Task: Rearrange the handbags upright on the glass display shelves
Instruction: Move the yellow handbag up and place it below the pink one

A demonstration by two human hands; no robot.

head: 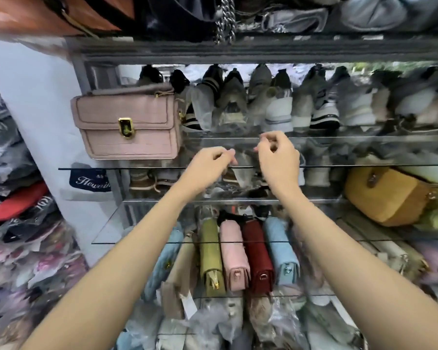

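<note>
Glass shelf (pixel 149 168) under upright pink gold-clasped handbag (pixel 127 127); left hand (pixel 208 168), right hand (pixel 278 157) curled, empty.

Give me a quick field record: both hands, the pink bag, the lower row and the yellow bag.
left hand: fingers curled, over the glass shelf edge; grip unclear
right hand: fingers curled, beside the left; grip unclear
pink handbag: upright, left end of the shelf, gold clasp facing out
lower row: olive bag, pink bag, red bag, blue bag side by side
yellow bag: tilted, right side
</note>
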